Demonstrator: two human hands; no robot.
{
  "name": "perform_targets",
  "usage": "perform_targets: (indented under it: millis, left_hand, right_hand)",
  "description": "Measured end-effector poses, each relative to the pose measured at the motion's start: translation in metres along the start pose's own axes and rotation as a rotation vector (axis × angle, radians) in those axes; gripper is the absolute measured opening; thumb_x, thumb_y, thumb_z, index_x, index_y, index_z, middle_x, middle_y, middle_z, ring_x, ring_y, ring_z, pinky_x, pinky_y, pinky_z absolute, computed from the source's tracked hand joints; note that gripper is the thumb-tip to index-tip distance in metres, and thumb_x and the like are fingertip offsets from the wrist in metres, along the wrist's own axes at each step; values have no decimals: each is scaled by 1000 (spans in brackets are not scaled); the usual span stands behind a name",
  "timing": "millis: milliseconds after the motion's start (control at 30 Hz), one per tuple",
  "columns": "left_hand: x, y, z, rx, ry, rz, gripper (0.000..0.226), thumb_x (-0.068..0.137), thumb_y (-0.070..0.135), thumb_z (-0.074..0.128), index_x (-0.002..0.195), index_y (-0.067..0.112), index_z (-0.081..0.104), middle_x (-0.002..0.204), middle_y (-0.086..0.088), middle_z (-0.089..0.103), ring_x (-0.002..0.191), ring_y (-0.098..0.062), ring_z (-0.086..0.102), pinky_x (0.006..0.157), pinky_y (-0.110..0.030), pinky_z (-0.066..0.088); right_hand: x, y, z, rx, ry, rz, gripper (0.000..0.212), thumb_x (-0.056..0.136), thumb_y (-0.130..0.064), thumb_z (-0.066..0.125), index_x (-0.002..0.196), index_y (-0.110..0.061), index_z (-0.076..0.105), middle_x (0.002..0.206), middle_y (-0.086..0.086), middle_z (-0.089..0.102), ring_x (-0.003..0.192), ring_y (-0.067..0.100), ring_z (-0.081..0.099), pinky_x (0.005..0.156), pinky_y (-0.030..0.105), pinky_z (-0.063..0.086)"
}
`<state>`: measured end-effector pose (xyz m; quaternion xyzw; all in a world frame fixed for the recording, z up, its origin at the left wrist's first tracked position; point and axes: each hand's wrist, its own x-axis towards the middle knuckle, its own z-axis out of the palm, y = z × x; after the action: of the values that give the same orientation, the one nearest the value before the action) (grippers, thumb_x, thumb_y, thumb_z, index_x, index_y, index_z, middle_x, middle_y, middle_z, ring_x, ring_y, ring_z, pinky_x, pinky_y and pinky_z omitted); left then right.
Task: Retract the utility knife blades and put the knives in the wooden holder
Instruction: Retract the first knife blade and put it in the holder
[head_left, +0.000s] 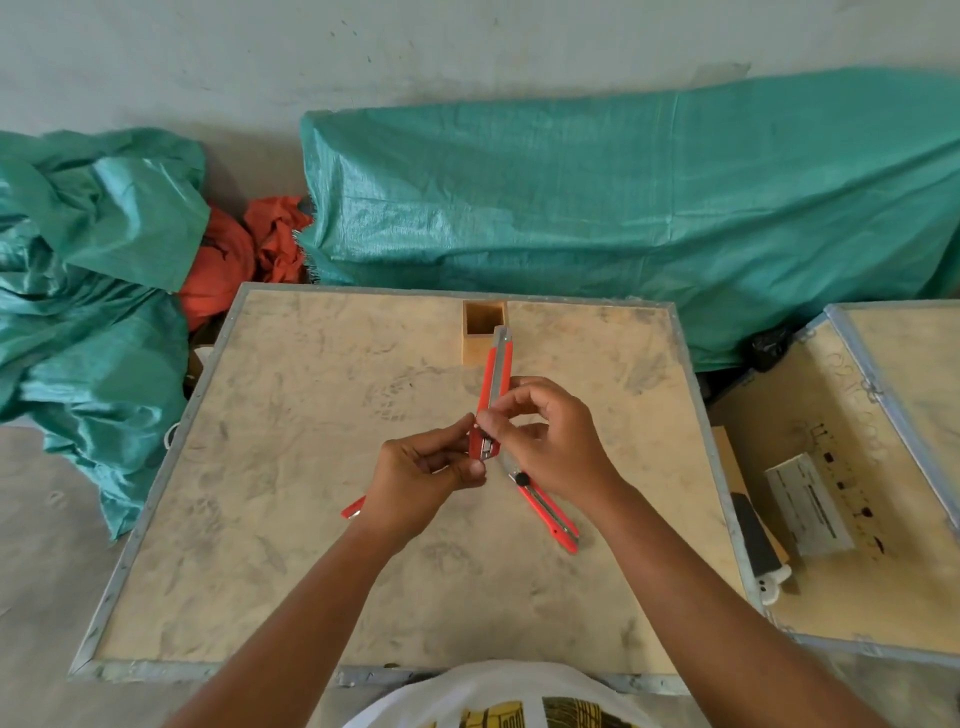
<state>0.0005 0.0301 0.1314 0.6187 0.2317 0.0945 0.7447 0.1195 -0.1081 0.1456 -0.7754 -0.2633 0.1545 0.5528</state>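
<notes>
Barely begun: both hands (483, 447) pinching one red knife (496, 384), slider under fingers; wooden holder (483, 332) seemingly empty; two more knives (550, 514) waiting on desk (291, 467).

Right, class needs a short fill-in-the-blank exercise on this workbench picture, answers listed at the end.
1. Both hands grip one ____ utility knife.
2. The wooden holder stands at the table's ____ edge.
3. A second knife lies under the ____ hand.
4. The left hand holds the knife's ____ end.

Answers: red, far, right, near
</notes>
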Motion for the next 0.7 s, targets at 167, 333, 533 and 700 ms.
perform_targets:
  millis: [167,333,533,700]
  left_hand:
    - [46,0,4,85,-3,-17,54,76,-14,74,121,16,69,97,-16,78,84,-29,73,80,-44,62]
    - [113,5,9,152,62,-7,51,79,-11,74,123,13,69,100,-9,78,93,-32,73,78,-41,63]
    - [204,7,10,361,96,37,49,78,9,81,125,18,69,108,7,76,93,-3,72,88,-23,55]
    - [256,-8,3,508,145,-17,65,78,14,82,138,20,56,135,5,61,126,-11,54,109,-35,43]
  right_hand:
    - [53,14,-20,-27,43,19,19,92,-14,73,110,-15,74,108,-3,75,94,12,73,84,40,64]
    - [123,26,-34,-66,25,16,24,86,-8,78,108,-18,77,100,-12,74,92,18,74,86,40,63]
    - [205,52,-33,-100,101,-8,24,85,-8,78,106,-19,79,97,-16,72,95,2,69,84,18,56]
    - [250,90,-14,-178,166,-9,23,84,-6,78,104,-16,80,101,-4,78,82,-5,70,79,16,57]
